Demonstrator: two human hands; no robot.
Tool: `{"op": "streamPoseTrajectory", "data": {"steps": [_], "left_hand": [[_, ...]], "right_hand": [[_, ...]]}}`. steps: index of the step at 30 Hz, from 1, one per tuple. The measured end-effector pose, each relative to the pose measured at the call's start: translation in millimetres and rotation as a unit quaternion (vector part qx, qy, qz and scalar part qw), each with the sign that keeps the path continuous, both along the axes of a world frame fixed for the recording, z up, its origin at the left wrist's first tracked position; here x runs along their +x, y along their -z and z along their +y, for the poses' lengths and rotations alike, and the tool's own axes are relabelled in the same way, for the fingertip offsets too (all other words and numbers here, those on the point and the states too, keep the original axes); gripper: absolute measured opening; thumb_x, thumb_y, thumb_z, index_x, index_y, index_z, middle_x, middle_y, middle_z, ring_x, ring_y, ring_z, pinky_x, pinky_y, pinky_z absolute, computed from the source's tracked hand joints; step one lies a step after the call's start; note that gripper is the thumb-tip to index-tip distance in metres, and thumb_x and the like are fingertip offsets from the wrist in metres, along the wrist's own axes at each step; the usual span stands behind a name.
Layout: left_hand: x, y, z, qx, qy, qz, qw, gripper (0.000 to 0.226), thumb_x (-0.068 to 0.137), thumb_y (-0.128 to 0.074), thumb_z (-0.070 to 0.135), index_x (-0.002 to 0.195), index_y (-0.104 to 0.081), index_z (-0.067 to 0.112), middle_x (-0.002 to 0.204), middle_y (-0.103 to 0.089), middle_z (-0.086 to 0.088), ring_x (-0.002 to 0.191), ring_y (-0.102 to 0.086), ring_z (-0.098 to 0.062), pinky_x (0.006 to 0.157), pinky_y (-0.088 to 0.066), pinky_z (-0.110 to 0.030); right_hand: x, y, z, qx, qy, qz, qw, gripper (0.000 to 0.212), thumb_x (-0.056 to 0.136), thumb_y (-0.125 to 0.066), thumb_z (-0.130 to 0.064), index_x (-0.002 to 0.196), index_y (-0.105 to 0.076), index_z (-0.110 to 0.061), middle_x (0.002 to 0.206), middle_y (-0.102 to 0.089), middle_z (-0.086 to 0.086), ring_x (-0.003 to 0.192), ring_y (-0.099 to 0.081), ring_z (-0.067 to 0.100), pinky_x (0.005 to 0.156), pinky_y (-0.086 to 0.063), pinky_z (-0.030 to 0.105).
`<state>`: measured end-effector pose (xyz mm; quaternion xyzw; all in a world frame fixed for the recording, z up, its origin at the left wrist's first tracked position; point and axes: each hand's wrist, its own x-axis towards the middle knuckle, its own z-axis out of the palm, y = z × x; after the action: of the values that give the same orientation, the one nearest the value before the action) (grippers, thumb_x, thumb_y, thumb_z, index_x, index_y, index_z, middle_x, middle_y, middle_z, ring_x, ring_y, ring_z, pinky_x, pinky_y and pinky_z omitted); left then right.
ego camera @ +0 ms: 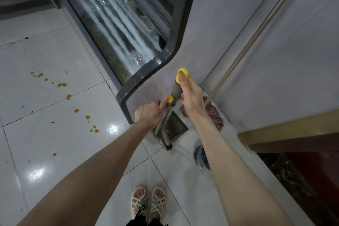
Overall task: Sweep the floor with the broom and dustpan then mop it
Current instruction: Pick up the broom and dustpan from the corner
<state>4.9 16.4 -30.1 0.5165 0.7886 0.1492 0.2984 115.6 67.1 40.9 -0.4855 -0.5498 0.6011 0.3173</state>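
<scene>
My left hand (149,113) grips a thin grey handle topped by a yellow knob (170,98). My right hand (191,97) holds a thicker grey handle (176,92) that ends in a yellow ring (182,73). Both handles run down to a dark grey dustpan (177,127) standing on the floor, with dark broom bristles (169,147) showing below it. A mop leans in the corner, its tan pole (256,36) against the wall and its pink string head (214,113) on the floor. Orange spill drops (62,84) and dark specks dot the white tiles.
A glass-fronted display cooler (128,24) with a dark frame stands ahead on the left. A grey wall closes the right, with a wooden ledge (286,130) low down. A small dark bin with a plastic liner (201,156) sits by my right arm. My sandalled feet (148,202) stand on the tiles.
</scene>
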Motion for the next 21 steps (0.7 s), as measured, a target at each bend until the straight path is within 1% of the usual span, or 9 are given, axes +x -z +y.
{"op": "streamPoseTrajectory", "data": {"steps": [2,4,5,11,14,16,17,19,21], "left_hand": [[-3,1,-7,0.001,0.005,0.008,1.000,0.067,0.093,-0.011,0.063,0.093,-0.058,0.015,0.081,-0.062,-0.006,0.077,-0.059,-0.023,0.065,-0.043,-0.033],[-6,2,-20,0.002,0.016,0.012,1.000,0.070,0.089,-0.008,0.065,0.098,-0.058,0.017,0.085,-0.063,-0.006,0.080,-0.059,-0.023,0.070,-0.045,-0.035],[-7,2,-24,0.001,0.017,0.009,1.000,0.073,0.087,-0.006,0.067,0.100,-0.058,0.018,0.087,-0.064,-0.006,0.082,-0.060,-0.024,0.074,-0.047,-0.036],[-5,-4,-22,-0.023,0.012,-0.028,0.999,0.069,0.091,-0.007,0.066,0.112,-0.055,0.022,0.097,-0.063,-0.007,0.092,-0.059,-0.027,0.082,-0.045,-0.037],[-8,-2,-23,-0.047,0.020,-0.049,0.998,0.078,0.086,-0.004,0.073,0.117,-0.056,0.024,0.109,-0.065,-0.009,0.102,-0.060,-0.029,0.092,-0.045,-0.041],[-7,-4,-19,-0.068,0.029,-0.079,0.994,0.083,0.084,-0.006,0.078,0.113,-0.060,0.022,0.111,-0.065,-0.010,0.104,-0.060,-0.031,0.097,-0.044,-0.044],[-6,-5,-18,-0.079,0.037,-0.101,0.991,0.081,0.085,-0.009,0.077,0.103,-0.062,0.018,0.103,-0.067,-0.012,0.098,-0.063,-0.030,0.095,-0.046,-0.043],[-2,-10,-16,-0.094,0.041,-0.179,0.978,0.067,0.092,-0.018,0.067,0.080,-0.057,0.013,0.078,-0.067,-0.012,0.072,-0.065,-0.027,0.081,-0.054,-0.035],[2,-16,-17,-0.108,0.022,-0.279,0.954,0.056,0.097,-0.023,0.057,0.075,-0.051,0.013,0.066,-0.063,-0.010,0.055,-0.061,-0.020,0.063,-0.054,-0.028]], "right_hand": [[5,-4,4,-0.007,0.041,0.006,0.999,0.029,0.092,-0.048,-0.052,0.112,-0.061,-0.034,0.116,-0.062,-0.012,0.114,-0.054,0.008,0.106,-0.041,0.049],[15,-11,13,-0.032,0.089,-0.004,0.996,0.056,0.091,-0.046,-0.057,0.134,-0.053,-0.022,0.133,-0.056,-0.001,0.124,-0.051,0.017,0.105,-0.041,0.051],[18,-12,17,-0.039,0.087,-0.012,0.995,0.060,0.092,-0.045,-0.057,0.138,-0.049,-0.019,0.137,-0.054,0.001,0.126,-0.049,0.018,0.104,-0.042,0.050],[16,-15,-1,-0.047,0.084,-0.028,0.995,0.055,0.098,-0.038,-0.048,0.144,-0.039,-0.019,0.144,-0.045,-0.002,0.133,-0.040,0.018,0.110,-0.036,0.045],[23,-17,-9,-0.041,0.089,-0.040,0.994,0.053,0.099,-0.037,-0.046,0.144,-0.040,-0.019,0.132,-0.046,-0.011,0.128,-0.041,0.009,0.111,-0.036,0.044],[27,-17,-17,-0.045,0.083,-0.044,0.995,0.051,0.100,-0.037,-0.045,0.145,-0.040,-0.020,0.127,-0.045,-0.014,0.122,-0.041,0.005,0.108,-0.039,0.043],[28,-16,-20,-0.040,0.082,-0.044,0.995,0.050,0.100,-0.036,-0.044,0.144,-0.041,-0.019,0.127,-0.046,-0.014,0.121,-0.041,0.005,0.108,-0.039,0.042],[32,-16,-24,-0.035,0.089,-0.039,0.995,0.047,0.101,-0.037,-0.041,0.141,-0.043,-0.017,0.132,-0.050,-0.008,0.125,-0.045,0.008,0.107,-0.040,0.042],[35,-15,-25,-0.057,0.097,-0.020,0.993,0.043,0.101,-0.037,-0.040,0.136,-0.047,-0.017,0.134,-0.051,-0.003,0.128,-0.046,0.014,0.104,-0.042,0.045]]}}
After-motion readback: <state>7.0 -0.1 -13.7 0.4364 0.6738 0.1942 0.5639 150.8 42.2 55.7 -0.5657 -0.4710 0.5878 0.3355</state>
